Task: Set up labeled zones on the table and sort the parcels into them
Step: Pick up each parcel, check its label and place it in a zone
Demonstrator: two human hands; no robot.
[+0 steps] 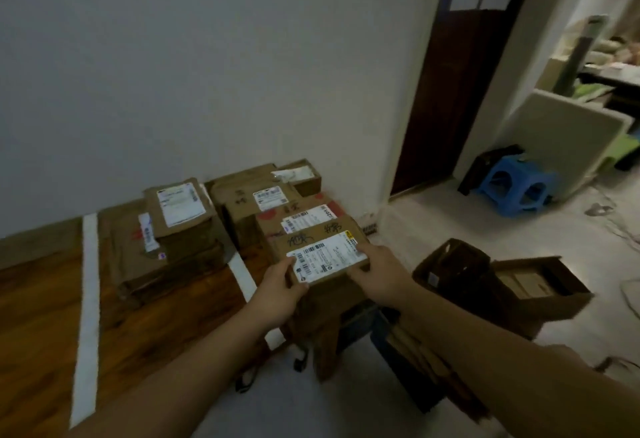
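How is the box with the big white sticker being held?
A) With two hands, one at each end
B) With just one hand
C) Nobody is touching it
A: the left hand grips the left end of the box and the right hand grips its right end, thumbs on the white label.

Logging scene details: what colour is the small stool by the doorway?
Blue stool, clearest in the head view.

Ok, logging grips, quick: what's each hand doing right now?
Left hand: holds the labelled parcel, left corner.
Right hand: holds the same parcel, right side.
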